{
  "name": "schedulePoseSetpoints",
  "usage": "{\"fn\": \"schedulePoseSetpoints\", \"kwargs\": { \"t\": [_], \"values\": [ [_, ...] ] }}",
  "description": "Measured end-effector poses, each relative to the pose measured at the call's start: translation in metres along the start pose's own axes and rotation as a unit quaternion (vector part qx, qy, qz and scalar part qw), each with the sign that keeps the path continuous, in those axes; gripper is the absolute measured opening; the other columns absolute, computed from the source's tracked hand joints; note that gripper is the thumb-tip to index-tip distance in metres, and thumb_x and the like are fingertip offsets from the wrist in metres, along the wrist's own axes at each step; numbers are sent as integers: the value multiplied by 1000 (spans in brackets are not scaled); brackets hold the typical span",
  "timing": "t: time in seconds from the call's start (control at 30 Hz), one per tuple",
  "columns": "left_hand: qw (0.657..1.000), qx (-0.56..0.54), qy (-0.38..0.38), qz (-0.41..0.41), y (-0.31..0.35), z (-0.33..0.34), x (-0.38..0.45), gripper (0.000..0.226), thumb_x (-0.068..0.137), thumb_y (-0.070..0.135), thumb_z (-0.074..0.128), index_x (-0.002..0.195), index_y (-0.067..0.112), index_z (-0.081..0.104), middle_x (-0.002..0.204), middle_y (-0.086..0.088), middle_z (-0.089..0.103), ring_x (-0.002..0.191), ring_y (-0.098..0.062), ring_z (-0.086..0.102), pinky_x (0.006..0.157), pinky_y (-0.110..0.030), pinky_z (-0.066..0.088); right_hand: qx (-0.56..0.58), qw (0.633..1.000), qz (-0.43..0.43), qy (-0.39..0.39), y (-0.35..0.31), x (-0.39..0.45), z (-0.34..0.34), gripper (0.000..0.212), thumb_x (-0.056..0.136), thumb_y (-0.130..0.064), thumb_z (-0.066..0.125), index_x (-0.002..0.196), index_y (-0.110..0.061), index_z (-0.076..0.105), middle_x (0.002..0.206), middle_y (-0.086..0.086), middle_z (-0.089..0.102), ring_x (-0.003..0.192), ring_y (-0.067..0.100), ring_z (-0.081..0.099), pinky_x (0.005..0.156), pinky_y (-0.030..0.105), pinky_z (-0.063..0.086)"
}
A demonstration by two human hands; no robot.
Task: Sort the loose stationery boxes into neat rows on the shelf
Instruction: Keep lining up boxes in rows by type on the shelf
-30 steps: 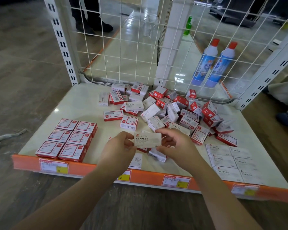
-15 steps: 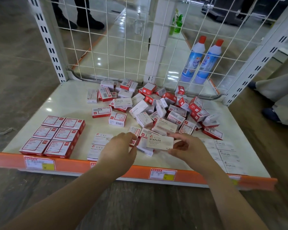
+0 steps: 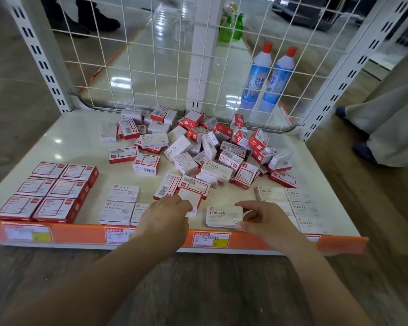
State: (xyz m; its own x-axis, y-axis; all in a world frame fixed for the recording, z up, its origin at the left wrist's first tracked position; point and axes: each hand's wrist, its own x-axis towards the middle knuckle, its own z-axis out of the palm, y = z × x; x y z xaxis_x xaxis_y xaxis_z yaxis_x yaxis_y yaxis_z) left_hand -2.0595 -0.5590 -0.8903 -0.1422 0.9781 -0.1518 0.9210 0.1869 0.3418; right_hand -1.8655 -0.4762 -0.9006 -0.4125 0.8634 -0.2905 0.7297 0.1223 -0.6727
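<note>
A white STAPLES box [image 3: 223, 216] lies flat on the shelf [image 3: 76, 142] near its front edge. My right hand [image 3: 266, 220] pinches the box's right end between thumb and forefinger. My left hand [image 3: 165, 217] is left of it, off that box, with loosely curled fingertips touching the near edge of a red-framed box [image 3: 190, 198]. Behind the hands is a loose pile of red and white boxes [image 3: 210, 149]. Neat groups lie along the front: red boxes [image 3: 52, 191] at left, PAPER CLIPS boxes [image 3: 120, 203] left of centre, white STAPLES boxes [image 3: 299, 203] at right.
An orange price strip [image 3: 80, 234] runs along the shelf's front edge. A white wire grid [image 3: 151, 67] closes the back, with two blue bottles [image 3: 266, 78] behind it. A person's legs [image 3: 386, 128] stand at the right, beside the upright.
The STAPLES box went from mid-air, held by both hands, down onto the shelf front. My left hand let it go and moved to the red-framed box. The camera drifted right.
</note>
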Motion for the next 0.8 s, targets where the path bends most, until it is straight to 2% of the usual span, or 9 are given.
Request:
{"fn": "schedulePoseSetpoints", "kwargs": {
  "t": [0.23, 0.43, 0.6, 0.7, 0.8],
  "values": [
    [1000, -17, 0, 7, 3, 1, 0, 37, 97, 28, 43, 134, 30, 40, 141, 10, 40, 129, -10, 37, 104, -27, 34, 9, 1000, 6, 19, 2, -1, -1, 47, 80, -19, 70, 125, -27, 56, 89, -20, 58, 82, -1, 56, 60, 5, 40],
    [999, -10, 16, 39, 19, 0, 11, 36, 97, 29, 42, 132, 32, 42, 140, 11, 41, 128, -10, 37, 105, -26, 32, 16, 998, 29, 59, 10, -1, -18, 45, 84, -18, 67, 127, -27, 55, 88, -24, 55, 78, 0, 56, 58, 5, 44],
    [999, 10, -19, 40, 39, 5, 22, 38, 95, 34, 44, 133, 35, 38, 140, 11, 39, 128, -13, 37, 105, -37, 38, 15, 996, 44, 82, 28, -2, -33, 45, 86, -18, 64, 129, -25, 53, 105, -15, 60, 79, 0, 56, 61, 7, 46],
    [994, 57, -43, 80, 54, 10, 31, 41, 97, 32, 42, 138, 30, 34, 143, 7, 37, 130, -14, 35, 106, -33, 32, 20, 993, 52, 102, 41, -2, -43, 42, 88, -19, 62, 128, -24, 52, 109, -11, 60, 83, 3, 56, 57, 6, 42],
    [988, 86, -57, 113, 68, 15, 40, 42, 97, 30, 41, 139, 25, 35, 143, 3, 37, 130, -16, 35, 108, -33, 32, 39, 988, 58, 136, 52, -1, -52, 44, 89, -19, 61, 131, -22, 50, 121, -5, 59, 95, 7, 54, 67, 9, 45]
  ]
}}
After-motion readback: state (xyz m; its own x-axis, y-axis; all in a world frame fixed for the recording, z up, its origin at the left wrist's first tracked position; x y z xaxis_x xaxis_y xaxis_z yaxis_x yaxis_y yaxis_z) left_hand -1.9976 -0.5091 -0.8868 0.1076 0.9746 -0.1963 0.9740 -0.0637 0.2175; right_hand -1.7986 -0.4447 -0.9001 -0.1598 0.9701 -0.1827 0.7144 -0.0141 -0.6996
